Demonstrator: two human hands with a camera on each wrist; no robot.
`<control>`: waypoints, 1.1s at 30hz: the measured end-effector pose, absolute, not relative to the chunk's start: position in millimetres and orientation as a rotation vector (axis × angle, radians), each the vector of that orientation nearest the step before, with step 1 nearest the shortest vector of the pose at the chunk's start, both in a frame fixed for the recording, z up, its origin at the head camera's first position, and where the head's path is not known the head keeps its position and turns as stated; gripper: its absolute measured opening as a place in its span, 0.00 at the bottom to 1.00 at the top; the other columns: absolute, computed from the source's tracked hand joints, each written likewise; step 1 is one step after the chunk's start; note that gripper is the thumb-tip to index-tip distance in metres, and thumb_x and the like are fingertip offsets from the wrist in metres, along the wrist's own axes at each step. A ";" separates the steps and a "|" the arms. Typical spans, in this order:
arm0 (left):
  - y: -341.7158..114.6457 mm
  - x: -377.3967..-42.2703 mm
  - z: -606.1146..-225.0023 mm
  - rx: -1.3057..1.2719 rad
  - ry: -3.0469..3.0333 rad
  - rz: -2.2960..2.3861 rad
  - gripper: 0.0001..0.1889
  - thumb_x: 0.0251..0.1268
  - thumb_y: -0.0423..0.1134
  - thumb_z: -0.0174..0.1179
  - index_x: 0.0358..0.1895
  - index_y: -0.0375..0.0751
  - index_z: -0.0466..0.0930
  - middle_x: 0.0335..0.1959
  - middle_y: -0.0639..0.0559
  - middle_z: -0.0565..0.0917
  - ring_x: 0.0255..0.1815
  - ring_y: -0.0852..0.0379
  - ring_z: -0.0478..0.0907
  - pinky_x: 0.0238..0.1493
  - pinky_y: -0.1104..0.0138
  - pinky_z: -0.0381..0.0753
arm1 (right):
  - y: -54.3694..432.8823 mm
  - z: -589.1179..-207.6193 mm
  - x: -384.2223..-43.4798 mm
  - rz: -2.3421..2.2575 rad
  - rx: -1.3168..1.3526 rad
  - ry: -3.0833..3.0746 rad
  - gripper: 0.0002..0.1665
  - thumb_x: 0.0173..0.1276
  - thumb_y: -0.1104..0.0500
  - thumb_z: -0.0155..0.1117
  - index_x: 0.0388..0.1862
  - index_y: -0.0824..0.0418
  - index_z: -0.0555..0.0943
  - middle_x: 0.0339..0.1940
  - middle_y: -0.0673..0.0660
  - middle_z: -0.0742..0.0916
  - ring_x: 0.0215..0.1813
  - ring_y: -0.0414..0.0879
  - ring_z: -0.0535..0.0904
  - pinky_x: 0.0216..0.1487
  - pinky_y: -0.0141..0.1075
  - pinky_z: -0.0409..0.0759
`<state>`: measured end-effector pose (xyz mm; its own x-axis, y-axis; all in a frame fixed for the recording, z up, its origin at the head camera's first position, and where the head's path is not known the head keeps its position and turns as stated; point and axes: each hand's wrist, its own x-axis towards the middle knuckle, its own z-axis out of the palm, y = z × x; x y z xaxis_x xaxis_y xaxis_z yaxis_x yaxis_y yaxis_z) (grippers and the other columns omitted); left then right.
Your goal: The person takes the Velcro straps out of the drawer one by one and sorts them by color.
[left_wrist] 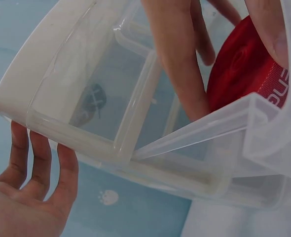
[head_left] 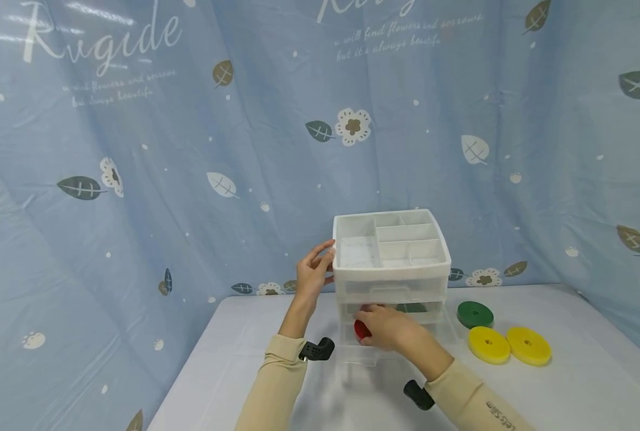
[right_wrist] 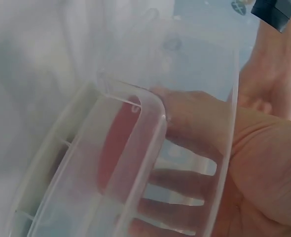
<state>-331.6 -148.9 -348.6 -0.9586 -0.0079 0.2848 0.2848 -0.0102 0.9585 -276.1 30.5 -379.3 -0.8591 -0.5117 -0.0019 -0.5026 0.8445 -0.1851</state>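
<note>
A white plastic drawer unit [head_left: 392,272] with clear drawers stands on the table, its lower drawer [head_left: 360,356] pulled out. My left hand [head_left: 312,272] rests its fingers against the unit's left side; the left wrist view shows those fingers [left_wrist: 69,170] spread along the edge. At the drawer opening, my right hand [head_left: 387,328] grips a round red roll [left_wrist: 241,64] with white lettering on its woven edge. Through the drawer's clear wall, the right wrist view shows the roll as a blurred red shape beside the fingers. Part of the roll is hidden behind the hand.
To the right of the unit lie a green disc [head_left: 475,314] and two yellow discs [head_left: 489,345], each with a centre hole. Dividers split the unit's top tray [head_left: 360,251]. Another green thing [head_left: 411,307] shows inside the unit. A blue patterned curtain [head_left: 276,149] hangs behind the table.
</note>
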 end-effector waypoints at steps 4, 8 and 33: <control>-148.1 -331.2 -348.2 -0.289 -2.054 -2.071 0.19 0.73 0.46 0.57 0.64 0.50 0.78 0.35 0.52 0.84 0.34 0.62 0.82 0.48 0.53 0.85 | 28.8 -383.3 -278.4 -0.307 -0.871 2.979 0.26 0.59 0.55 0.75 0.57 0.57 0.81 0.56 0.58 0.83 0.55 0.53 0.79 0.59 0.48 0.80; -145.9 -331.5 -347.6 -0.294 -2.052 -2.074 0.19 0.72 0.46 0.58 0.63 0.51 0.78 0.41 0.41 0.84 0.33 0.62 0.82 0.45 0.57 0.87 | 28.8 -387.9 -281.6 -0.321 -0.887 2.986 0.25 0.58 0.57 0.76 0.55 0.57 0.83 0.52 0.57 0.84 0.53 0.51 0.79 0.57 0.46 0.80; -147.0 -343.8 -362.2 -0.251 -2.011 -2.078 0.19 0.72 0.48 0.58 0.63 0.53 0.78 0.51 0.26 0.79 0.32 0.63 0.82 0.39 0.61 0.85 | 26.3 -400.7 -280.6 -0.370 -0.890 3.066 0.26 0.56 0.55 0.78 0.55 0.55 0.84 0.50 0.56 0.85 0.51 0.50 0.80 0.58 0.46 0.80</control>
<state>-343.8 -147.0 -362.2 -0.9568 -0.0514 0.2861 0.2877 -0.0249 0.9574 -280.6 26.3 -400.7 -0.8443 -0.5192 0.1326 -0.5359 0.8204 -0.1994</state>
